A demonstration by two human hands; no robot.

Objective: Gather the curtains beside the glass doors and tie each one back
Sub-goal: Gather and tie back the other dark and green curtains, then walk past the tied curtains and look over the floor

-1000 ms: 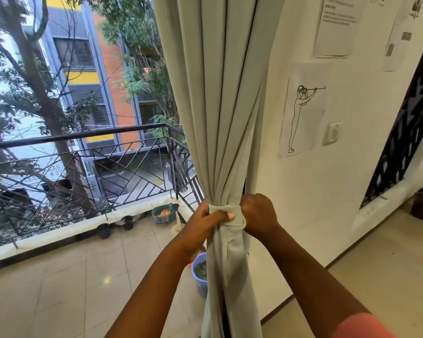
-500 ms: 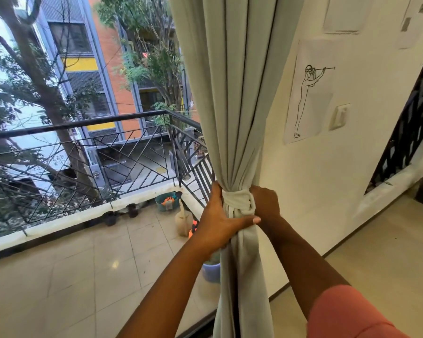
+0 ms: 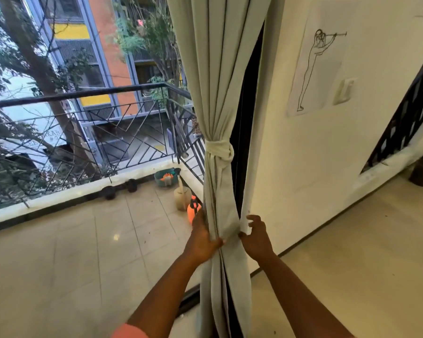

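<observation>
Cream wall [image 3: 303,167] fills the right side, with a line drawing [image 3: 315,67] of a figure pinned above a switch [image 3: 344,91]. Left of it, glass doors [image 3: 83,240] look onto a tiled balcony with a black railing [image 3: 83,98]. Between the two hangs the pale curtain [image 3: 217,69], gathered into one column and cinched at its middle by a tie [image 3: 219,150] of the same cloth, knotted on its right. Below the tie the folds fall loose to the floor. Left hand [image 3: 202,239] grips the left edge of those folds, fingers curled behind the cloth and thumb in front. Right hand [image 3: 255,236] touches the right edge with its thumb, fingers spread and bent, holding nothing. An orange sprayer [image 3: 193,212] stands outside just left of the curtain.
</observation>
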